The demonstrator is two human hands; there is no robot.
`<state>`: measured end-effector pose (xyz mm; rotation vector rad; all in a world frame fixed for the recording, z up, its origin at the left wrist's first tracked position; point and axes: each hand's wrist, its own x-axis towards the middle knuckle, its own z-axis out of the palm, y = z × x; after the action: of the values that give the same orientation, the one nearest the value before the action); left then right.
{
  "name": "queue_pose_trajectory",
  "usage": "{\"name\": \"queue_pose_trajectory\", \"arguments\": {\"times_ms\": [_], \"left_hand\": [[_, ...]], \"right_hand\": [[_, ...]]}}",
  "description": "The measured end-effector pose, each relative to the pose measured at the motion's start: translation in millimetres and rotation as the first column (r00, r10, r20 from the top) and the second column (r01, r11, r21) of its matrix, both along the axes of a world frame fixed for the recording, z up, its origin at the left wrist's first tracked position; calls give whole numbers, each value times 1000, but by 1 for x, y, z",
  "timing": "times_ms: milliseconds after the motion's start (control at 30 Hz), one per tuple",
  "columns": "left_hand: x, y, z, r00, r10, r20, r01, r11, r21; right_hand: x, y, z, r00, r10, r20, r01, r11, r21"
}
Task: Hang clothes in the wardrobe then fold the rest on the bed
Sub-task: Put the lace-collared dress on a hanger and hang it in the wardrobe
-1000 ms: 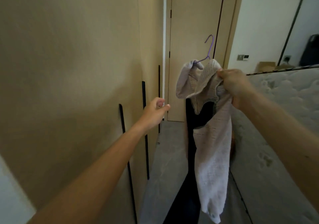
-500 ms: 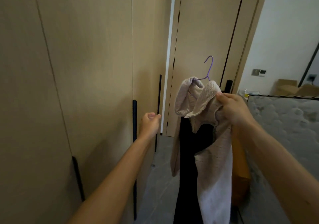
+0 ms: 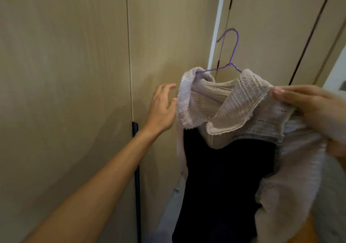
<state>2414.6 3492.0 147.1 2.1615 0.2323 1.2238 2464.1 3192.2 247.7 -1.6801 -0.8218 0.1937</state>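
- I'm in a home, in what looks like a bedroom or dressing area.
- Tall wardrobe doors (image 3: 65,74) in pale wood grain fill my left side, with a slim dark handle (image 3: 135,145) along one edge.
- Ahead stands a matching room door (image 3: 271,27) with dark hinges.
- In front of me is a frilled top (image 3: 243,102) on a purple wire hanger (image 3: 235,42).

A tan door (image 3: 271,27) stood at the back, with a thin dark line (image 3: 310,33) down it. A white strip (image 3: 217,27) ran beside it. The floor (image 3: 166,222) was grey.
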Motion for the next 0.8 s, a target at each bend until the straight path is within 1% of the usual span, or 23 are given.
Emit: {"name": "queue_pose_trajectory", "arguments": {"times_ms": [67, 133, 233, 333, 400, 467, 567, 667, 733, 800], "left_hand": [[13, -1, 19, 999, 9, 41, -12, 996, 83], [22, -9, 33, 998, 44, 48, -48, 994, 99], [18, -11, 39, 996, 51, 69, -53, 998, 40], [6, -17, 36, 988, 47, 146, -46, 999, -14], [-4, -21, 32, 985, 96, 144, -90, 995, -49], [-15, -21, 27, 986, 160, 53, -156, 986, -61], [-37, -20, 22, 969, 215, -126, -216, 976, 4], [-64, -23, 18, 923, 260, -284, -233, 964, 125], [-81, -29, 16, 894, 274, -354, -212, 956, 204], [-92, -40, 15, 866, 295, -404, -208, 947, 245]], "right_hand": [[27, -5, 5, 994, 109, 20, -109, 994, -9], [59, -11, 8, 972, 229, 44, -229, 973, -2], [101, -13, 1, 912, 406, 59, -408, 913, 15], [153, -6, -14, 836, 534, 126, -530, 845, -64], [173, 5, -23, 789, 602, 122, -597, 798, -77], [186, 17, -32, 748, 651, 128, -645, 759, -86], [192, 35, -43, 688, 706, 169, -697, 708, -117], [193, 54, -55, 631, 750, 198, -734, 659, -161], [195, 66, -59, 593, 770, 236, -746, 635, -201], [196, 77, -63, 549, 791, 270, -748, 609, -263]]}}
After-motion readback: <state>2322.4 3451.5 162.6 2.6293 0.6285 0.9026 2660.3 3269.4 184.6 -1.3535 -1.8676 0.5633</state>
